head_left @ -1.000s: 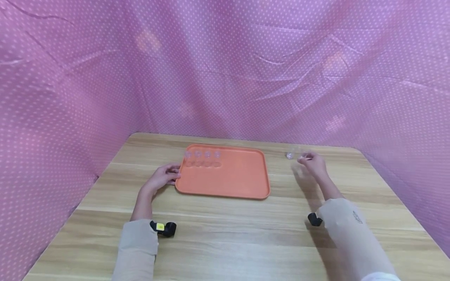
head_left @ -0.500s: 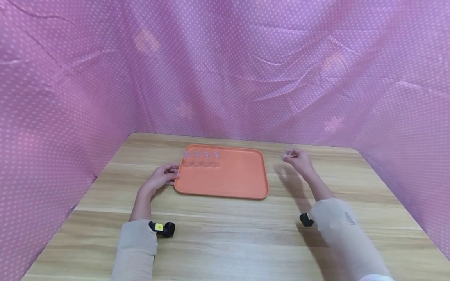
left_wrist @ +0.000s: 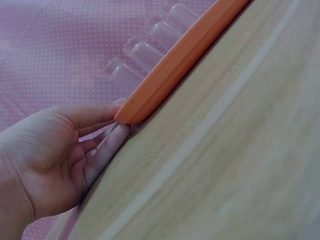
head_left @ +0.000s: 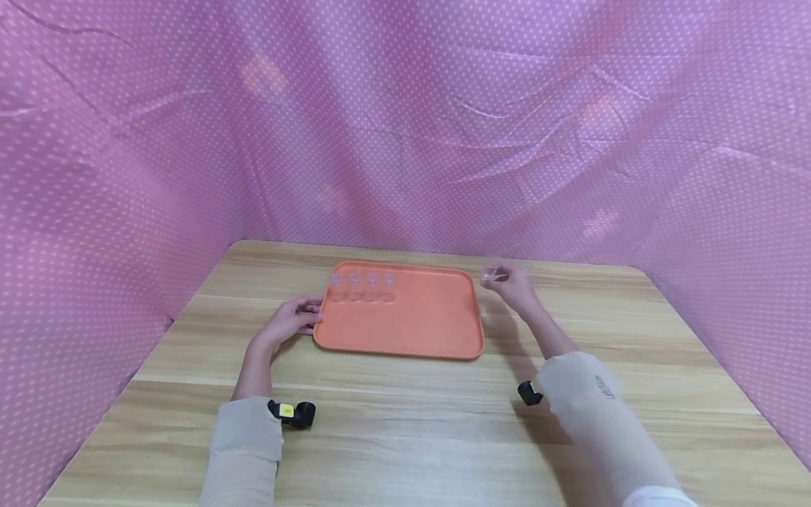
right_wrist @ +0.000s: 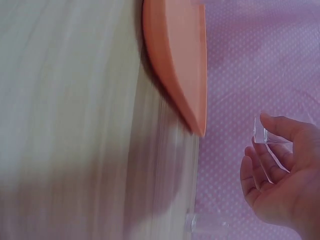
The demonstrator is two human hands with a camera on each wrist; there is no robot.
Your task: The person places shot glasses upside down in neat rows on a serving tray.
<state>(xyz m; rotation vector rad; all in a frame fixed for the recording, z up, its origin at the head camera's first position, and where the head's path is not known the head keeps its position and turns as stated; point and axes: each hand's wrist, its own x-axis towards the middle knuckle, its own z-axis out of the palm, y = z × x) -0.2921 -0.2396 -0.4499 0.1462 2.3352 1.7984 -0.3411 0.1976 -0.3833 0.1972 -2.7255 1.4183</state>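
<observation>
My left hand (head_left: 286, 325) grips the left edge of an orange tray (head_left: 424, 317), with thumb and fingers on either side of its rim in the left wrist view. Several small clear cups (left_wrist: 142, 52) stand in a row along the tray's back left part. Just off the tray's back right corner, my right hand (head_left: 516, 290) pinches another clear cup (right_wrist: 260, 131) between thumb and fingers. That cup is held above the table, its thick base toward the tabletop. The row's cups look faint in the head view.
One more clear cup (right_wrist: 207, 223) stands on the wooden table (head_left: 405, 436), behind my right hand. A pink dotted curtain (head_left: 405, 141) rises around the table's back and sides. Black wrist cameras (head_left: 304, 415) stick out from both sleeves.
My right hand has moved left toward the tray, bringing the clear cup it picked up at the table's back right. The left hand has stayed on the tray's edge.
</observation>
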